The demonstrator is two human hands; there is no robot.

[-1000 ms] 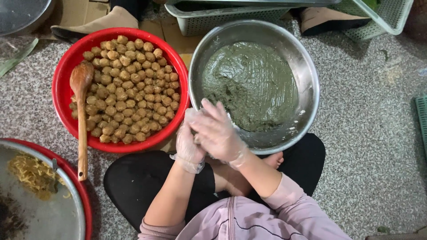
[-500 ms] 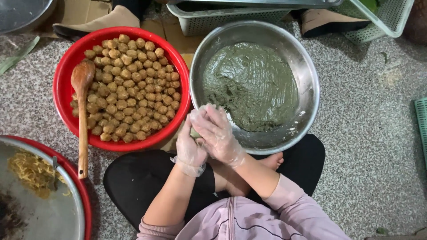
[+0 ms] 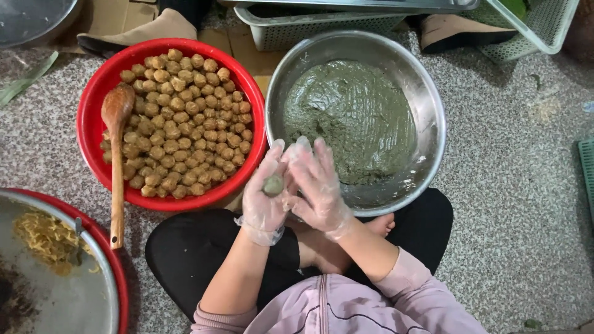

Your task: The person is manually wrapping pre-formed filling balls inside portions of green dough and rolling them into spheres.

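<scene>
A small, round, grey-green dough ball lies cupped between two gloved hands over the lap: the left hand cradles it, the right hand presses alongside. Being round, it points no way. One steel bowl of green dough, one red basin of many brown balls, one wooden spoon.

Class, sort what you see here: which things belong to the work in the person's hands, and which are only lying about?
In use:
- left hand and right hand, gloved, cupping a dough ball
- steel bowl of green dough
- red bowl of brown balls

Lying about:
- wooden spoon
- tray with yellow shreds
- plastic baskets
</scene>
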